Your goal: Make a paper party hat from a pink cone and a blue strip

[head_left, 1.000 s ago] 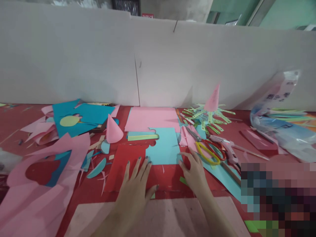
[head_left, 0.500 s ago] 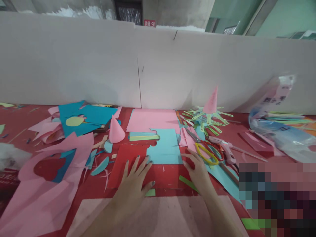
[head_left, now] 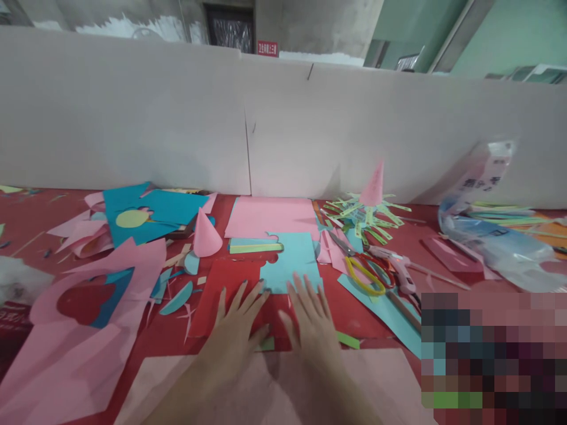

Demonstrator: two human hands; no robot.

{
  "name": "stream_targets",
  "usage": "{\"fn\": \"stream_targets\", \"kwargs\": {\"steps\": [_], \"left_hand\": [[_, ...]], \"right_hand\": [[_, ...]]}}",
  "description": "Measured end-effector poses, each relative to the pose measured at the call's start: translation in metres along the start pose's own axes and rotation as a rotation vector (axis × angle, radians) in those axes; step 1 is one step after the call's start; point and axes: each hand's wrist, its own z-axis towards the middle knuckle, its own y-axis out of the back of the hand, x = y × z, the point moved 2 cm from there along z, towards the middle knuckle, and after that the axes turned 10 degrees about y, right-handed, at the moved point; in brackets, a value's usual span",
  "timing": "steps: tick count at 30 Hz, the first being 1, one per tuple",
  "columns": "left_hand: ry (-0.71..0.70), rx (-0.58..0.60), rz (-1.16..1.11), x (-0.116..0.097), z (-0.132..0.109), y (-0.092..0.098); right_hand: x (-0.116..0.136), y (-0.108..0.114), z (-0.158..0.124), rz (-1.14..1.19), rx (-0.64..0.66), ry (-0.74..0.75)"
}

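Note:
My left hand (head_left: 234, 327) lies flat with fingers spread on a red paper sheet (head_left: 230, 280) near the table's front. Beside it my right hand (head_left: 310, 319) also rests flat and open on the red sheet, its fingertips touching the lower edge of a light blue sheet (head_left: 295, 260) that has a notch cut from its left side. Neither hand holds anything. A pale pink sheet (head_left: 376, 378) lies under my wrists.
Scissors with yellow and red handles (head_left: 365, 274) and a pink glue gun (head_left: 401, 271) lie to the right. Pink cones (head_left: 204, 235) (head_left: 372, 186), green strips (head_left: 381, 215), a big pink sheet (head_left: 270, 215), teal and pink scraps (head_left: 146, 212) and a plastic bag (head_left: 491, 236) crowd the table. A cardboard wall (head_left: 177, 118) stands behind.
My right hand slid left from the light blue sheet's right corner to lie flat next to my left hand. The left hand stayed almost still.

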Motion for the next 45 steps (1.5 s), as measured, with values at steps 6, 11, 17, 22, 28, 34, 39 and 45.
{"fn": "stream_targets", "kwargs": {"steps": [6,11,17,22,28,34,39,45], "left_hand": [[0.003,-0.026,0.017,0.000,-0.001,0.000],[-0.001,-0.014,0.004,0.001,0.000,-0.001],[0.014,0.015,-0.024,0.000,0.000,0.002],[0.019,0.019,-0.028,-0.001,0.000,0.003],[0.017,-0.016,-0.008,-0.001,0.000,0.003],[0.031,-0.052,0.013,-0.004,-0.001,0.002],[0.047,-0.015,-0.012,-0.004,0.000,0.004],[0.070,0.102,-0.089,0.000,0.004,0.010]], "right_hand": [[0.011,-0.018,-0.003,0.013,0.136,0.031],[0.008,-0.018,-0.005,-0.058,0.105,-0.080],[0.000,-0.013,-0.015,-0.167,0.136,-0.170],[-0.006,-0.008,-0.022,-0.245,0.156,-0.272],[-0.008,-0.006,-0.024,-0.265,0.160,-0.284],[-0.008,-0.009,-0.022,-0.299,0.123,-0.258],[-0.005,-0.009,-0.021,-0.309,0.136,-0.254],[-0.008,-0.005,-0.024,-0.303,0.159,-0.269]]}}
